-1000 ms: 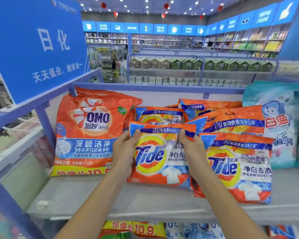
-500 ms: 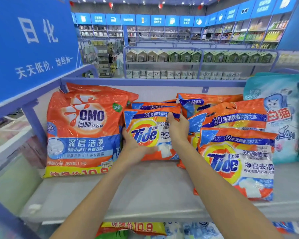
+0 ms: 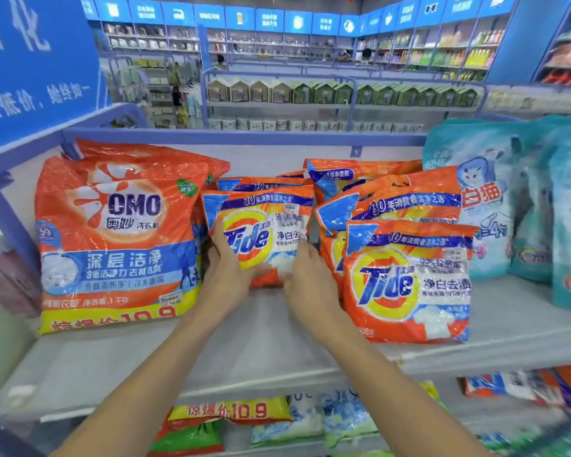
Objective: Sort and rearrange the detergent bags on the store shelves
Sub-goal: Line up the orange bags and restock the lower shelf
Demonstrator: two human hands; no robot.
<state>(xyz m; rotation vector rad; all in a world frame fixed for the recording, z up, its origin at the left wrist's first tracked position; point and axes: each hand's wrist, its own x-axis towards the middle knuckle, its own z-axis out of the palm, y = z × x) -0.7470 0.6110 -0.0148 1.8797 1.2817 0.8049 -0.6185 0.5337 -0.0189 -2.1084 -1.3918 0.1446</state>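
Held in both hands: a small Tide bag (image 3: 261, 225), just right of the big OMO bag (image 3: 116, 239) and close against its right edge. Gripped low on the left edge by the left hand (image 3: 226, 275), thumb laid across the printed front, fingers tucked out of sight behind. Gripped at the lower right corner by the right hand (image 3: 307, 278), fingers curled onto the plastic. Standing upright, long axis vertical, sealed top edge up, printed face toward the camera, tipped slightly back. Bottom edge hidden by the hands, so cannot tell whether resting on the grey shelf (image 3: 261, 351) or lifted just off it.

Directly behind, also right of the OMO bag: a second small Tide bag (image 3: 261, 183), only the top strip in view.

On the same shelf, all upright with fronts facing out:
- the OMO bag itself, with another orange bag peeking out behind it;
- farther right of the OMO bag, a large Tide bag (image 3: 406, 285) at the front, with more orange Tide bags (image 3: 393, 199) stacked behind;
- farthest right of the OMO bag, teal bags (image 3: 475, 199) with a cat picture.

Below the OMO bag, on a lower shelf (image 3: 310, 443): more bags lying flat, blurred, one with a yellow price band (image 3: 231, 412).

Above and left of the OMO bag: a blue sign (image 3: 37, 61) with white characters.
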